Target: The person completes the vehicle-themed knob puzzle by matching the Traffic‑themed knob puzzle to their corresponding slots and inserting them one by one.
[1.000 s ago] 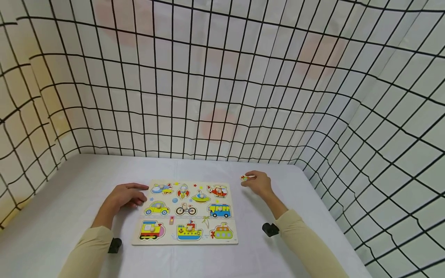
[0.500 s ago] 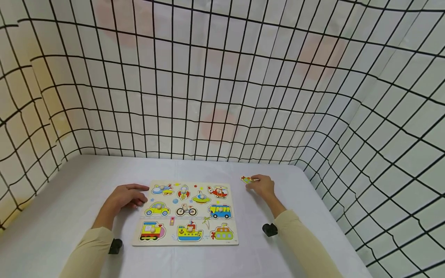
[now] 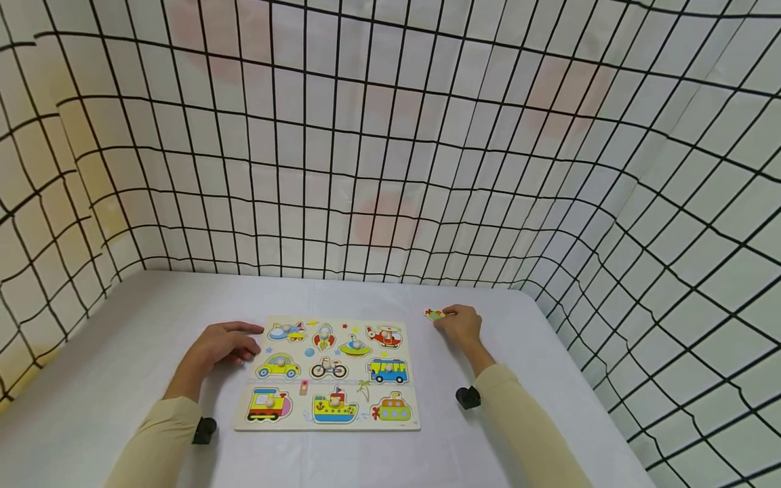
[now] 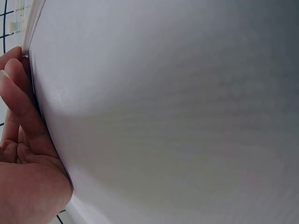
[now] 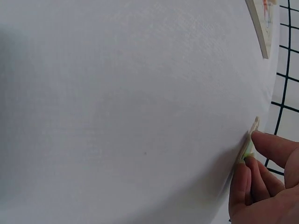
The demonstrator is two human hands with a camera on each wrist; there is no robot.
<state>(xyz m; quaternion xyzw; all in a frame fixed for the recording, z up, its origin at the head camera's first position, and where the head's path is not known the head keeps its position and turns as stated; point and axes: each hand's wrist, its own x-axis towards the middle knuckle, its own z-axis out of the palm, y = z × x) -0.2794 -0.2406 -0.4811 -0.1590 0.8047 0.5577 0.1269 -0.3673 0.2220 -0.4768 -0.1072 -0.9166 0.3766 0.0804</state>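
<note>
A wooden peg puzzle board (image 3: pixel 326 427) with vehicle pictures lies on the white table. At its upper left edge rests my left hand (image 3: pixel 222 346), fingers relaxed and fingertips right at the rim; in the left wrist view the same hand (image 4: pixel 28 126) lies along the tabletop. Beyond the board's upper right corner, my right hand (image 3: pixel 462 325) pinches a green submarine puzzle piece (image 3: pixel 434 314) with a red propeller. The right wrist view shows the piece (image 5: pixel 247 148) edge-on, low over the cloth, between thumb and fingers. The submarine recess (image 3: pixel 392 408) on the board has no knob; other pieces show knobs.
Black grid netting (image 3: pixel 378 163) over white sheeting rises behind and at both sides of the table (image 3: pixel 518 312). Black wrist cameras hang below both sleeves. The board's edge (image 5: pixel 259 32) shows at the top right of the right wrist view.
My right hand has shifted slightly right with the submarine piece, and more of the piece shows past the fingers. The left hand stays at the board's edge.
</note>
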